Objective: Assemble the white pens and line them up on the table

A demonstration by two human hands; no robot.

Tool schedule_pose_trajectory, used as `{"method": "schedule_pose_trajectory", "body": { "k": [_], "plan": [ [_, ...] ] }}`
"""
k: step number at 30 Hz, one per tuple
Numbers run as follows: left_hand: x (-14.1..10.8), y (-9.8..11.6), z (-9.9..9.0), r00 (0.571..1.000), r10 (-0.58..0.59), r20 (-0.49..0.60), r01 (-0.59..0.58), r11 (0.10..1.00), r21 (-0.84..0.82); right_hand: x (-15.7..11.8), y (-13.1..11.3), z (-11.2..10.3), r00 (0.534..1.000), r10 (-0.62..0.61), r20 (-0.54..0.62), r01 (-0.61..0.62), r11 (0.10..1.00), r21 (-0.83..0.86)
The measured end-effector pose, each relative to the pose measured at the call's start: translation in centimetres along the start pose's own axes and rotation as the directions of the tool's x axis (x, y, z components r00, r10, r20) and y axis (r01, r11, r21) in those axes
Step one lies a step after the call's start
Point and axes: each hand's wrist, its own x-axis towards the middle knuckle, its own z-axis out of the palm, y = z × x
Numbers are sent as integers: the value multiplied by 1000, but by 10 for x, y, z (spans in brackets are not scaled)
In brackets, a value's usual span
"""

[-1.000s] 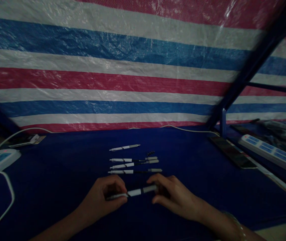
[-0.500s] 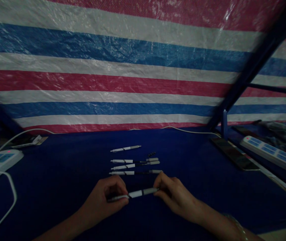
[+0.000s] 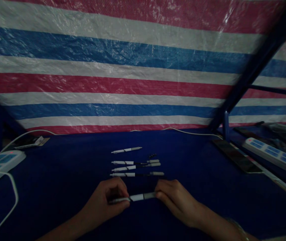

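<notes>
While pinching a white-and-grey pen point(image 3: 137, 197) between left hand point(image 3: 101, 201) and right hand point(image 3: 176, 201), read long axis as crosswise, grey end slightly higher in view; count neither hand as nearer; note left hand narrowed, thumb to fingertips, on the white section, and right hand closed around the tip of the grey section; locate pen directly between the two, over near side of blue table point(image 3: 70, 164); cannot tell contact with the surface; beyond both hands, find three parted pens point(image 3: 128, 174) lying crosswise, white barrels leftward, grey grips rightward; farther back, find one whole pen point(image 3: 126, 150); near the rearmost grey grip, find small dark parts point(image 3: 152, 156), too blurred to identify.
</notes>
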Motion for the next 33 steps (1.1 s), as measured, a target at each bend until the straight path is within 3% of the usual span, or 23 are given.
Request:
{"method": "schedule_pose_trajectory", "body": {
  "k": [5, 11, 15, 21, 29, 33],
  "plan": [
    [0, 0, 0, 1000, -12, -6, 12, 1000, -12, 0, 1, 1, 999, -1, -44, 1, 1000, -16],
    [-1, 0, 1, 1000, 8, -4, -8, 1000, 0, 0, -2, -1, 998, -43, 50, 50, 990, -135],
    [-1, -1, 1, 1000, 17, -8, -17, 1000, -4, -1, -2, -1, 1000, -24, 17, 26, 995, -95],
    [-1, -3, 2, 998, 61, -12, -60, 998, 29, -1, 2, 4, 997, -47, 55, 58, 976, -211],
    [-1, 0, 4, 973, 224, -45, -205, 942, 266, 2, 1, 7, 997, 52, 50, -49, 998, -46],
    [-1, 2, 4, 958, 282, -51, -255, 919, 302, 3, 1, 7, 995, 83, 61, -84, 996, 11]
  ]
}}
